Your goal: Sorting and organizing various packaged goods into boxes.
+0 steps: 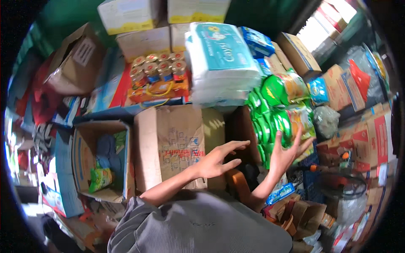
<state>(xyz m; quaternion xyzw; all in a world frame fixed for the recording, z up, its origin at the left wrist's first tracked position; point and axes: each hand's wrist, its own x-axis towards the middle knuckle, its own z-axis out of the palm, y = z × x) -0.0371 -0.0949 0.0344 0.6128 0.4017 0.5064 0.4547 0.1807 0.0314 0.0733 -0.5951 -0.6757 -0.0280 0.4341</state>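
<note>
My left hand (217,160) hovers over the right edge of a brown cardboard box (173,126), its fingers stretched out and thumb apart, holding nothing. Spread fingers mark my right hand (287,154), which is raised at the near side of a pile of shiny green packets (270,126). Whether its fingertips touch the packets I cannot tell. Larger green and orange pouches (289,87) lie on top at the far side of that pile. Between my hands is the dark gap beside the packets, with an orange chair-like part (238,183) below it.
A stack of white and teal plastic-wrapped packs (225,48) stands beyond my hands. Left of it are several gold-lidded jars (162,67). An open box (128,168) at the left holds a green packet (100,179). A round wire-guarded fan (341,184) is at the right.
</note>
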